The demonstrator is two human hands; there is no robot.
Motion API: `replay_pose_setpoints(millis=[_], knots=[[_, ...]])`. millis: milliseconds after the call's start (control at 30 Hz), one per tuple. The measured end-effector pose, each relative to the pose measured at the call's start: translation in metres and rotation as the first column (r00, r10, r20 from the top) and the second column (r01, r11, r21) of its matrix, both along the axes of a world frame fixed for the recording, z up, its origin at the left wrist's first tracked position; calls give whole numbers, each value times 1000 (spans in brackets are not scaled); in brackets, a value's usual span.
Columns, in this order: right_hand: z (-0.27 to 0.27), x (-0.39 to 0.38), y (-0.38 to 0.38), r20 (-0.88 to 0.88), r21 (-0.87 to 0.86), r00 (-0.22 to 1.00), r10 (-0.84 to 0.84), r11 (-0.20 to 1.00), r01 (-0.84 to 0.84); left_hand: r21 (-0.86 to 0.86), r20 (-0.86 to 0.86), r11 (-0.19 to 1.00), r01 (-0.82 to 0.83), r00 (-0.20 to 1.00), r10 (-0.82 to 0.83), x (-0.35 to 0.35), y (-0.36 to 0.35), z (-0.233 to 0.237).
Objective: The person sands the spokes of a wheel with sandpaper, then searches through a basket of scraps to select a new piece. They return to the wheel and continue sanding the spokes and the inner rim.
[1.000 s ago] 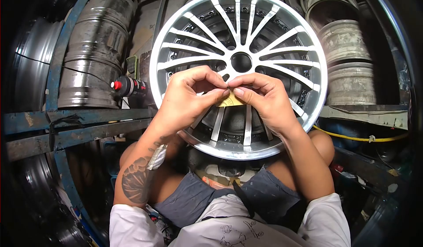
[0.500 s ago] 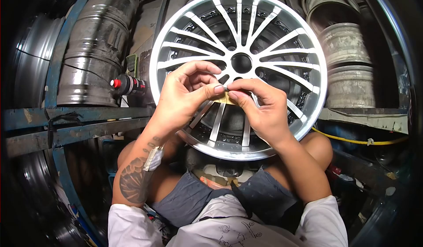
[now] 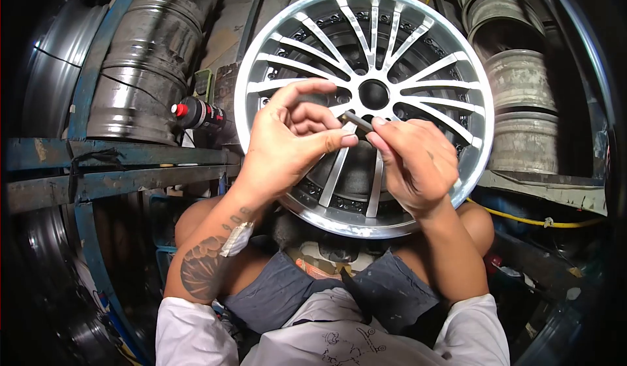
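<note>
A small, dark grey folded piece of sandpaper (image 3: 358, 122) is pinched between the thumb and index finger of my right hand (image 3: 421, 160). My left hand (image 3: 287, 137) is just left of it, fingers curled but apart, its thumb close below the strip's left end. Both hands are over the lower half of a multi-spoke alloy wheel rim (image 3: 258, 114), which has bright silver spokes, a polished lip and a dark inner face. The wheel lies across my lap, face up, its round centre hole just above the strip.
Stacked bare wheel barrels stand on the left (image 3: 140, 72) and right (image 3: 526, 141). A dark bottle with a red cap (image 3: 199, 113) lies by the left stack. Blue metal frame bars (image 3: 150, 157) run along the left. A yellow hose (image 3: 522, 220) crosses at right.
My hands have moved apart; the left no longer pinches the sandpaper, which stays in my right fingers. Its yellowish side no longer shows. The view has shifted slightly, moving the wheel rightward.
</note>
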State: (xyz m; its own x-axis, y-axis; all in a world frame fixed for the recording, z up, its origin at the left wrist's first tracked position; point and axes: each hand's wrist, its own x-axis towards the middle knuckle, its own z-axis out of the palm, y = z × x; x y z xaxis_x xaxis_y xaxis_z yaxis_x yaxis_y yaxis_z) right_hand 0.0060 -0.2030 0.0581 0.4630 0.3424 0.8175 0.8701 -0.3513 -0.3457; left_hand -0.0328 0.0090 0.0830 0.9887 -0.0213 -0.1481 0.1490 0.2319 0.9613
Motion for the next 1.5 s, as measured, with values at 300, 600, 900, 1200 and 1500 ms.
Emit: replay_pose_setpoints(millis=[300,600,900,1200,1500], knots=[[-7,-2,9,-163,16,977,138,990,-138,-90,-36,995,-35,999,32,-7,4,6],[-9,-9,12,-866,498,48,497,867,12,81,-34,996,-24,999,27,-11,6,-1],[-17,-13,19,-876,479,108,470,874,87,77,-59,992,-99,993,104,-9,1,-8],[-17,-24,25,-852,436,297,430,898,-50,144,66,989,-15,998,5,-10,15,-3],[-27,-37,49,-845,484,229,483,873,-54,199,-59,965,170,985,-161,-14,47,-3]])
